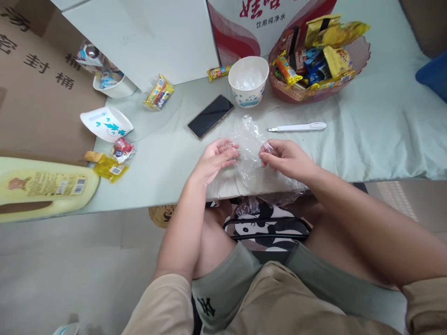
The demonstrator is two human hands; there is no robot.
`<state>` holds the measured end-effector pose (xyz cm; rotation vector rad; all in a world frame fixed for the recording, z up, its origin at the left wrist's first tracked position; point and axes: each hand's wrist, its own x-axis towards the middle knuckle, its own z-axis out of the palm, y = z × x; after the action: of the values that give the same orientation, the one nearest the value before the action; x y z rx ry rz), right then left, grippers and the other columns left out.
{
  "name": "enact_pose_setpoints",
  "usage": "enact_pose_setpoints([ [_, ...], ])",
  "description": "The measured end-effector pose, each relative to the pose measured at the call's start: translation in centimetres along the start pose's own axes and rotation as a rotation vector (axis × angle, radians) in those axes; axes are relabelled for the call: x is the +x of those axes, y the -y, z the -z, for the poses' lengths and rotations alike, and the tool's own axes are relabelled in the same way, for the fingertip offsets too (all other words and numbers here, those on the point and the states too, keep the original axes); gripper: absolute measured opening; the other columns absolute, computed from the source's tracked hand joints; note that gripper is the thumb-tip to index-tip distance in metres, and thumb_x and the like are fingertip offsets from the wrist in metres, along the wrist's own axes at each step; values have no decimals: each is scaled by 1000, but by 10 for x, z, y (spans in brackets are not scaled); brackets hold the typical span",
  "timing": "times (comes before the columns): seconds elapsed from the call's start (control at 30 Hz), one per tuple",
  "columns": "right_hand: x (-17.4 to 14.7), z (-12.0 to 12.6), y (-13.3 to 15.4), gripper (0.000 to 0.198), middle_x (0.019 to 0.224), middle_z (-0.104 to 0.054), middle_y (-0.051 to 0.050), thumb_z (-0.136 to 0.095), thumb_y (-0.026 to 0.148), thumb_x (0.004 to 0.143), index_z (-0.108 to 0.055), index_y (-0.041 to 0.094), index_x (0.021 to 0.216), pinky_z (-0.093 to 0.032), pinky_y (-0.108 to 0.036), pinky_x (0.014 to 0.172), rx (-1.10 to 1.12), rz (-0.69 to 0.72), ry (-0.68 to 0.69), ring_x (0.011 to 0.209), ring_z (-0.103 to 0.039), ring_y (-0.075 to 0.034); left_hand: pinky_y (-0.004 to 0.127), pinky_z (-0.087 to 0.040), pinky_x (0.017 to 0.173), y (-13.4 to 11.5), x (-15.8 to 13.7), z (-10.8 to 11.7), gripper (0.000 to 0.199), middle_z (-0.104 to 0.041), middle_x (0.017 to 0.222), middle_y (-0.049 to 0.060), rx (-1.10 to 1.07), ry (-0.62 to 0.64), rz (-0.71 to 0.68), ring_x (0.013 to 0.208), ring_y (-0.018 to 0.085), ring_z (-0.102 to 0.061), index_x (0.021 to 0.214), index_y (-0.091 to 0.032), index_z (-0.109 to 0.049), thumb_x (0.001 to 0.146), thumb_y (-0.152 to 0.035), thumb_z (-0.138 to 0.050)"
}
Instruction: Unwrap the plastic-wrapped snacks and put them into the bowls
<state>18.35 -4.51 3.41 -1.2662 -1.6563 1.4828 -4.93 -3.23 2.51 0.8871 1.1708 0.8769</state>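
Clear, crinkled plastic film [250,156] lies between my two hands at the table's front edge, part of it hanging over towards my lap. My right hand [288,159] pinches the film's right side between thumb and fingers. On the other side, my left hand [219,160] has its fingers loosely curved and apart, with the fingertips at the film's left edge. Just beyond the film stands a white paper cup [248,83] with clear plastic inside. A white utility knife [296,127] lies beyond my right hand, and a dark phone [211,116] beyond my left.
A pink bowl [314,95] of wrapped snacks stands back right. White and red boxes [230,28] line the back. Leftward are snack packets [159,93], a tipped paper cup [106,123], wrappers [111,168] and a yellow jug [49,188]. A panda-print stool [265,229] is below.
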Motion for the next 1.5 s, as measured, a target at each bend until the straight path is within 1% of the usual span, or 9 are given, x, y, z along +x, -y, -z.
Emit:
enact_pose_setpoints([
  [0.13,3,-2,-3,35,65,-66,-3,-60,48,91,-63,19,72,-44,-26,51,120,-59,-73,49,-54,-11,18,-31,40,-2,0,-8,35,-67,74,-1,67,-49,-40,47,4,-47,87,-18,-62,67,-31,-88],
  [0.37,7,2,-9,28,83,-71,-5,-66,48,89,-66,20,89,-52,-26,61,209,-34,-344,72,-67,-15,16,-20,36,-6,-1,-4,32,-66,71,-2,68,-91,-74,40,0,-35,83,-19,-60,65,-28,-85],
  [0.47,6,-3,-8,44,94,-73,-4,-81,38,73,-64,21,110,-54,-29,66,179,-21,-221,77,-69,-17,17,-20,37,-3,-2,-6,34,-64,68,-3,142,4,-32,41,1,-36,83,-18,-61,62,-29,-86],
  [0.57,7,-7,-6,26,71,-67,-1,-76,39,78,-64,18,89,-48,-27,55,132,-85,-151,56,-61,-13,18,-23,38,-1,-1,-6,34,-63,67,-3,180,56,-53,42,2,-38,81,-18,-62,60,-30,-87],
  [0.8,8,0,-3,35,65,-65,-1,-66,54,89,-61,20,84,-47,-24,53,312,-73,-313,55,-62,-12,19,-23,39,-2,1,2,34,-66,67,0,166,18,-98,51,7,-51,79,-20,-64,59,-35,-87],
  [0.93,5,-1,-3,38,85,-76,-4,-76,49,82,-63,21,104,-58,-29,67,420,-146,-50,72,-73,-17,20,-23,39,-5,2,4,37,-63,64,-3,73,-19,-134,45,4,-41,76,-20,-62,57,-36,-89],
  [1.07,3,-6,-5,27,78,-75,-4,-83,39,76,-67,20,87,-59,-30,68,315,-171,174,69,-72,-17,21,-29,42,-3,9,10,44,-65,69,-3,-23,-111,-182,44,4,-40,88,-23,-64,61,-47,-89],
  [1.27,8,-10,-7,29,74,-73,-3,-77,45,85,-64,20,85,-55,-26,60,338,-142,-6,61,-68,-13,33,-57,70,4,10,-1,61,-75,95,11,-10,33,-82,84,22,-74,105,-20,-65,80,-76,-63],
  [1.5,11,-1,-10,24,64,-70,-2,-67,42,92,-65,20,85,-49,-26,52,186,-191,-118,53,-64,-14,21,-37,40,5,5,-5,35,-66,55,-1,290,4,25,41,12,-59,97,-19,-65,85,-51,-73],
])
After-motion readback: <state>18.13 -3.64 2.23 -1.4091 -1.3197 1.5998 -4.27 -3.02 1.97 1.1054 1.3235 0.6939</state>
